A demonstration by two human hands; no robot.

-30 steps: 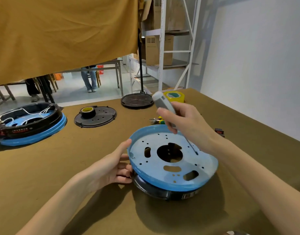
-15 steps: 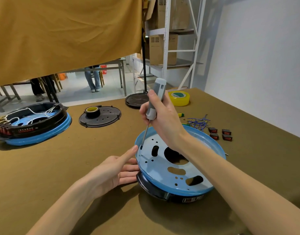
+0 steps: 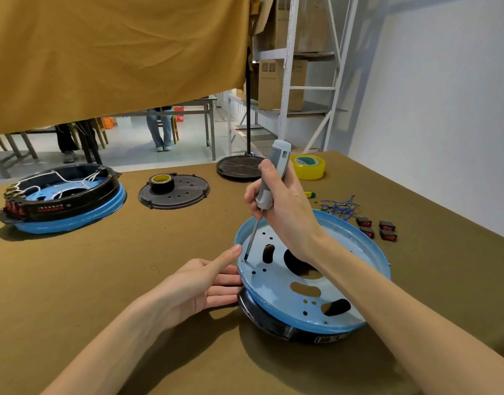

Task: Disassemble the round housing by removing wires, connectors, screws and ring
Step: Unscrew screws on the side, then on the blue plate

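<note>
The round housing lies face down on the table in front of me, a blue perforated plate on top of a black ring. My right hand grips a grey screwdriver nearly upright, its tip set on a screw at the plate's left edge. My left hand rests with straight fingers against the housing's left side, the thumb touching the blue rim beside the tip. Blue loose wires and several small red-and-black connectors lie behind the housing on the right.
A second housing with white wires stands at far left. A black round cover carries a tape roll; another black disc and a yellow tape roll lie at the back. Metal shelving stands behind the table.
My right hand swung the screwdriver from the plate's right side to upright over the left edge, and its tip now sits lower, on the screw. My left hand stayed against the housing.
</note>
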